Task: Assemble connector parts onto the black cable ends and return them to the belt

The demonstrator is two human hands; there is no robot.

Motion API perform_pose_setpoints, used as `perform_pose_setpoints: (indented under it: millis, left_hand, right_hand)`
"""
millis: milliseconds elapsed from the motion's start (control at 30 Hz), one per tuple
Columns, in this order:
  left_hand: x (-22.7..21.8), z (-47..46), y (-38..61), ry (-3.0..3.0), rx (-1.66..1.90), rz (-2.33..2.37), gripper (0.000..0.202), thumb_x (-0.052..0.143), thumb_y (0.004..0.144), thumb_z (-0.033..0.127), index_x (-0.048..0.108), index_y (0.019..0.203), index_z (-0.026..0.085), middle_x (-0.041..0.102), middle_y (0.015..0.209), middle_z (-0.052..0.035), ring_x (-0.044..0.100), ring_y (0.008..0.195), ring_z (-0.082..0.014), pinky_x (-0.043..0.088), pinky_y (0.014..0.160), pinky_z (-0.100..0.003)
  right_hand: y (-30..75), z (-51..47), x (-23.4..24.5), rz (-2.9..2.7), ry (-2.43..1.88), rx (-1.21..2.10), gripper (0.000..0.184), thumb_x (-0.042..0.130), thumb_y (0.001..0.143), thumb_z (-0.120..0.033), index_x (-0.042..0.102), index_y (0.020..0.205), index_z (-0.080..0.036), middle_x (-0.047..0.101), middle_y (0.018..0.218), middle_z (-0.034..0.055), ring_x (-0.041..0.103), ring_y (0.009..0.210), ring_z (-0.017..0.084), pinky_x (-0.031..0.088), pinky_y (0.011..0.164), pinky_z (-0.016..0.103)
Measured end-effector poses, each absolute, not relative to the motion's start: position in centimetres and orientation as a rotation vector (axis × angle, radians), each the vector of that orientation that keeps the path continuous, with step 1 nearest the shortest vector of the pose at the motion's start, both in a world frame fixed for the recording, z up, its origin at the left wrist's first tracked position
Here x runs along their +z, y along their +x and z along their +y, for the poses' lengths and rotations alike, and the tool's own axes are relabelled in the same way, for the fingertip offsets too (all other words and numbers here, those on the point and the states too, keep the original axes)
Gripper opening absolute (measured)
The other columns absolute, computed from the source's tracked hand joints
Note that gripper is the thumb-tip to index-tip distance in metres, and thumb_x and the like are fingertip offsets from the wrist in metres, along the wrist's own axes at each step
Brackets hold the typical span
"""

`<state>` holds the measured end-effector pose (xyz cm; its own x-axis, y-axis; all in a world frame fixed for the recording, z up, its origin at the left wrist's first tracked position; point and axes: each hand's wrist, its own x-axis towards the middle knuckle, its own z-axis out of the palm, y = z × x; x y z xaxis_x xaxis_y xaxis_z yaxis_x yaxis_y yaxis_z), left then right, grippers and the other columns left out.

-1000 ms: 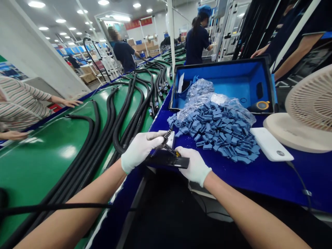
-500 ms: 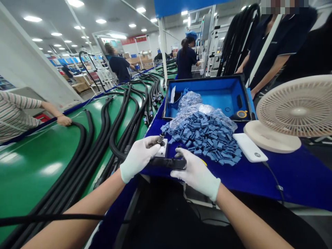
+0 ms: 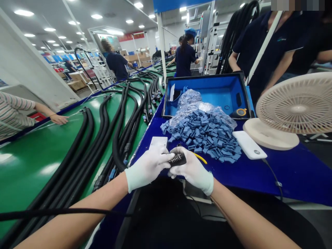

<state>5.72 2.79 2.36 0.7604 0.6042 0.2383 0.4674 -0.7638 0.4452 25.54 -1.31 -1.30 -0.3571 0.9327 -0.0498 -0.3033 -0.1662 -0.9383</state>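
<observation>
Both my hands wear white gloves and meet at the near edge of a blue-covered bench (image 3: 259,173). My left hand (image 3: 147,167) and my right hand (image 3: 193,169) are both closed around a small black ribbed part (image 3: 178,159) held between them. A yellow-handled tool (image 3: 199,157) lies just behind my right hand. A white flat block (image 3: 158,141) sits beyond my left hand. A heap of small blue plastic clips (image 3: 204,133) spills from a clear bag further back.
A blue bin (image 3: 223,90) stands behind the clips. A white fan (image 3: 295,107) and a white power bank (image 3: 249,144) are at right. Black corrugated hoses (image 3: 103,131) lie along the green conveyor (image 3: 38,155) at left. Other people stand around the line.
My hands have come together on the black part, which was a longer flat black piece held apart before. The metal-tipped end in my left hand is no longer raised.
</observation>
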Motion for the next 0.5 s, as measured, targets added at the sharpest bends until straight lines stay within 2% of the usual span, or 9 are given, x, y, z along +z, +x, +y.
perform_pose_setpoints:
  millis: [67, 100, 167, 233, 300, 367, 400, 467, 500]
  left_hand:
    - [1.9, 3.2, 5.2, 2.496, 0.523, 0.784, 0.025, 0.052, 0.099, 0.025, 0.075, 0.11, 0.022, 0.059, 0.097, -0.0071, 0.057, 0.093, -0.0212, 0.047, 0.085, -0.036]
    - [1.6, 3.5, 5.0, 2.373, 0.523, 0.795, 0.026, 0.057, 0.096, 0.026, 0.072, 0.118, 0.024, 0.061, 0.101, -0.0064, 0.058, 0.096, -0.0212, 0.048, 0.088, -0.036]
    - [1.2, 4.3, 4.8, 2.076, 0.512, 0.866, 0.059, 0.07, 0.085, 0.026, 0.055, 0.142, 0.028, 0.062, 0.111, -0.0047, 0.061, 0.097, -0.0206, 0.05, 0.089, -0.036]
    - [0.8, 5.1, 4.9, 1.865, 0.483, 0.933, 0.095, 0.08, 0.072, 0.024, 0.034, 0.155, 0.027, 0.063, 0.11, -0.0028, 0.062, 0.089, -0.0189, 0.052, 0.081, -0.033]
    - [0.7, 5.4, 5.3, 1.823, 0.438, 0.959, 0.108, 0.084, 0.064, 0.023, 0.03, 0.157, 0.024, 0.064, 0.099, 0.0001, 0.061, 0.083, -0.0183, 0.05, 0.076, -0.031]
    - [0.8, 4.8, 5.6, 1.875, 0.475, 1.042, 0.102, 0.086, 0.059, 0.022, 0.042, 0.152, 0.022, 0.064, 0.091, 0.002, 0.061, 0.083, -0.0192, 0.048, 0.076, -0.03]
    - [1.0, 4.1, 5.7, 1.917, 0.533, 1.121, 0.09, 0.085, 0.06, 0.023, 0.052, 0.144, 0.022, 0.065, 0.088, 0.0021, 0.061, 0.083, -0.0195, 0.047, 0.076, -0.03]
    - [1.6, 2.3, 5.5, 1.969, 0.684, 1.307, 0.049, 0.081, 0.07, 0.031, 0.07, 0.117, 0.022, 0.066, 0.087, 0.001, 0.062, 0.083, -0.0196, 0.046, 0.076, -0.029]
    - [1.9, 1.3, 5.1, 1.961, 0.724, 1.379, 0.027, 0.075, 0.079, 0.036, 0.075, 0.102, 0.022, 0.067, 0.084, 0.0003, 0.062, 0.081, -0.0192, 0.046, 0.075, -0.029]
  right_hand:
    - [25.3, -1.4, -1.4, -1.126, -0.833, 1.727, 0.045, 0.068, 0.065, -0.008, 0.051, 0.106, -0.019, 0.067, 0.077, -0.0015, 0.067, 0.063, 0.02, 0.055, 0.063, 0.033]
    - [25.2, -1.4, -1.4, -1.129, -0.843, 1.727, 0.044, 0.068, 0.065, -0.007, 0.051, 0.104, -0.019, 0.066, 0.074, -0.0018, 0.067, 0.062, 0.02, 0.055, 0.062, 0.032]
    - [25.0, -1.5, -1.3, -1.14, -0.88, 1.684, 0.042, 0.066, 0.065, -0.006, 0.052, 0.102, -0.019, 0.066, 0.07, -0.0027, 0.066, 0.061, 0.019, 0.053, 0.06, 0.03]
    - [24.8, -1.6, -1.1, -1.151, -0.904, 1.637, 0.04, 0.065, 0.064, -0.004, 0.052, 0.099, -0.019, 0.065, 0.07, -0.0034, 0.065, 0.059, 0.018, 0.052, 0.059, 0.028]
    - [24.8, -1.6, -0.9, -1.151, -0.908, 1.627, 0.039, 0.063, 0.062, -0.002, 0.052, 0.096, -0.02, 0.065, 0.072, -0.0037, 0.064, 0.058, 0.017, 0.051, 0.057, 0.027]
    - [25.1, -1.5, -0.8, -1.17, -0.907, 1.634, 0.038, 0.064, 0.063, -0.002, 0.053, 0.095, -0.02, 0.065, 0.072, -0.0036, 0.064, 0.059, 0.017, 0.051, 0.057, 0.027]
    - [25.2, -1.5, -0.8, -1.18, -0.902, 1.624, 0.037, 0.065, 0.064, -0.003, 0.055, 0.096, -0.019, 0.066, 0.073, -0.0031, 0.065, 0.06, 0.017, 0.052, 0.059, 0.028]
    - [25.3, -1.7, -1.0, -1.168, -0.895, 1.554, 0.036, 0.069, 0.066, -0.005, 0.058, 0.097, -0.019, 0.068, 0.08, -0.0007, 0.067, 0.067, 0.018, 0.055, 0.066, 0.031]
    - [25.1, -1.9, -1.2, -1.134, -0.895, 1.503, 0.035, 0.071, 0.067, -0.006, 0.06, 0.098, -0.019, 0.07, 0.085, 0.0007, 0.068, 0.07, 0.019, 0.056, 0.069, 0.032]
